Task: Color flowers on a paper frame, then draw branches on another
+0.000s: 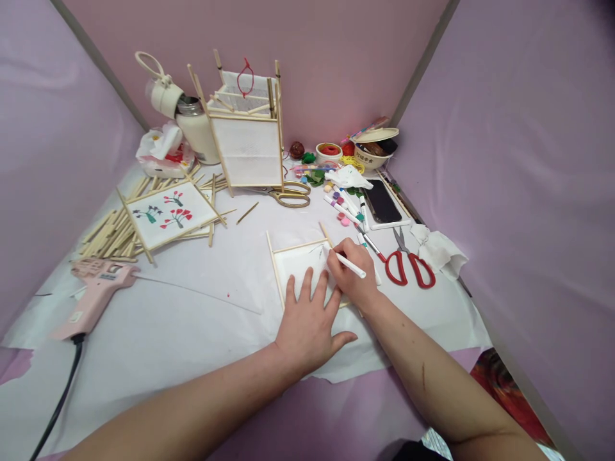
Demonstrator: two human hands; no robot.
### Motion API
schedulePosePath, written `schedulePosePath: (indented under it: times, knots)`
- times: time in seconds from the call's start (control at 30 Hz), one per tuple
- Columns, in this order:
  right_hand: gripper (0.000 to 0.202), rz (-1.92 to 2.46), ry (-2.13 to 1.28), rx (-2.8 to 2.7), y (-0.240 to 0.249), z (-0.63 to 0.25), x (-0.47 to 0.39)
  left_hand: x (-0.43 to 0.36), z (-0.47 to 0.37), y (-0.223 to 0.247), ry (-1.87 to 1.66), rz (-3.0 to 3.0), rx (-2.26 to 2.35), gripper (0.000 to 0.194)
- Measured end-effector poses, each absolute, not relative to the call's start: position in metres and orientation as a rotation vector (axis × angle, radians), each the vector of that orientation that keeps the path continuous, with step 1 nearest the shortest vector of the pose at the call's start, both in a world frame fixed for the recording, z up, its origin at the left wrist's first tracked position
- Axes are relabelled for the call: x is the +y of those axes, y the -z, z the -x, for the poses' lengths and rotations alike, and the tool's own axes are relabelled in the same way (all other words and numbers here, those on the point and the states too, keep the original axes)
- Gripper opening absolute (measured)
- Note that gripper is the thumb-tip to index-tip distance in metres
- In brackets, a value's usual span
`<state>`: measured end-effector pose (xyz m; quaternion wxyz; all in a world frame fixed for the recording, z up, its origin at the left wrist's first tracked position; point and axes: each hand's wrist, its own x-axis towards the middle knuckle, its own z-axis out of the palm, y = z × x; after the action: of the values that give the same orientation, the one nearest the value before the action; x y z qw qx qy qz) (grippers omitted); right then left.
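Left hand (307, 323) is laid flat with fingers spread, pinning down the near part of a small paper panel framed in wooden sticks (300, 266), which sits on the white-covered worktop (192, 320) right in front of the person. Right hand (350, 276) has its fingers closed around a white marker pen (350, 265), tip down at the panel's right side, where a few faint dark strokes show on the paper.

That panel looks super light and a bit delicate: thin paper stretched on skinny sticks, so I'd guess it slides easily and the paper would dent or tear if you pushed hard in the middle. The stick frame is the safe place to hold it; a flat palm spreads the load okay too.

Room-wise, the left and near side of the worktop are pretty open, with just the pink glue gun (96, 288) and its cord out left. The right is tighter: red scissors (408, 262) sit just beside the drawing hand, loose markers (343, 208) and a phone (382, 200) behind them. A finished painted panel (168, 214) lies on a pile of sticks, well apart, and a standing lantern frame (247, 137) is further back.
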<state>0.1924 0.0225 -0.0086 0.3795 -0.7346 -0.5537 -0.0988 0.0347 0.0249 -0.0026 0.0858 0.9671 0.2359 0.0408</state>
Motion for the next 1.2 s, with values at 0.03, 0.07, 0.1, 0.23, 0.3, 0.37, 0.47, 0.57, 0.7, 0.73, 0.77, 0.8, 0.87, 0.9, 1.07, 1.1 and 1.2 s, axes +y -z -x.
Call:
schedulePosePath:
  times: [0.03, 0.07, 0.1, 0.23, 0.3, 0.37, 0.47, 0.57, 0.7, 0.73, 0.77, 0.8, 0.87, 0.9, 1.07, 1.1, 1.2]
  knots:
    - [0.014, 1.858, 0.248, -1.43, 0.0086, -0.1923, 0.0225, 0.025, -0.0347, 0.0024, -0.12, -2.881, 0.703, 0.083]
    - [0.014, 1.84, 0.237, -1.45, 0.0087, -0.1922, 0.0225, 0.025, -0.0348, 0.0022, -0.121, -2.88, 0.704, 0.083]
    - [0.014, 1.825, 0.223, -1.472, 0.0089, -0.1922, 0.0227, 0.025, -0.0349, 0.0021, -0.123, -2.88, 0.703, 0.083]
    - [0.014, 1.845, 0.217, -1.49, 0.0096, -0.1924, 0.0231, 0.0249, -0.035, 0.0023, -0.127, -2.883, 0.705, 0.084]
    - [0.015, 1.882, 0.253, -1.443, 0.0094, -0.1924, 0.023, 0.0249, -0.0349, 0.0026, -0.122, -2.883, 0.704, 0.084]
    - [0.015, 1.901, 0.278, -1.409, 0.0088, -0.1922, 0.0227, 0.0249, -0.035, 0.0027, -0.121, -2.881, 0.702, 0.084]
    - [0.015, 1.888, 0.29, -1.409, 0.008, -0.192, 0.0225, 0.0249, -0.0351, 0.0025, -0.118, -2.882, 0.704, 0.084]
    - [0.015, 1.88, 0.293, -1.423, 0.0076, -0.192, 0.0226, 0.0247, -0.0351, 0.0023, -0.119, -2.889, 0.706, 0.084]
    - [0.015, 1.861, 0.287, -1.426, 0.0072, -0.1922, 0.0227, 0.0244, -0.0344, 0.0025, -0.128, -2.888, 0.709, 0.085]
    - [0.015, 1.853, 0.287, -1.427, 0.0071, -0.1922, 0.0226, 0.0243, -0.0343, 0.0025, -0.13, -2.886, 0.71, 0.085]
    - [0.015, 1.848, 0.287, -1.43, 0.0072, -0.1921, 0.0225, 0.0242, -0.0343, 0.0025, -0.134, -2.885, 0.71, 0.084]
    - [0.016, 1.846, 0.286, -1.432, 0.0072, -0.192, 0.0225, 0.0242, -0.0343, 0.0026, -0.136, -2.885, 0.709, 0.084]
    - [0.016, 1.855, 0.282, -1.433, 0.0075, -0.192, 0.0226, 0.0243, -0.0344, 0.0026, -0.137, -2.885, 0.707, 0.085]
    - [0.016, 1.861, 0.279, -1.431, 0.0076, -0.1921, 0.0227, 0.0243, -0.0345, 0.0027, -0.136, -2.885, 0.707, 0.085]
    - [0.016, 1.882, 0.305, -1.406, 0.0081, -0.1927, 0.0225, 0.0246, -0.0342, 0.003, -0.14, -2.884, 0.71, 0.084]
    - [0.016, 1.882, 0.312, -1.4, 0.0082, -0.1927, 0.0223, 0.0246, -0.0341, 0.0031, -0.142, -2.886, 0.709, 0.084]
    - [0.015, 1.87, 0.313, -1.405, 0.0084, -0.1925, 0.0224, 0.0243, -0.0339, 0.0035, -0.146, -2.891, 0.709, 0.085]
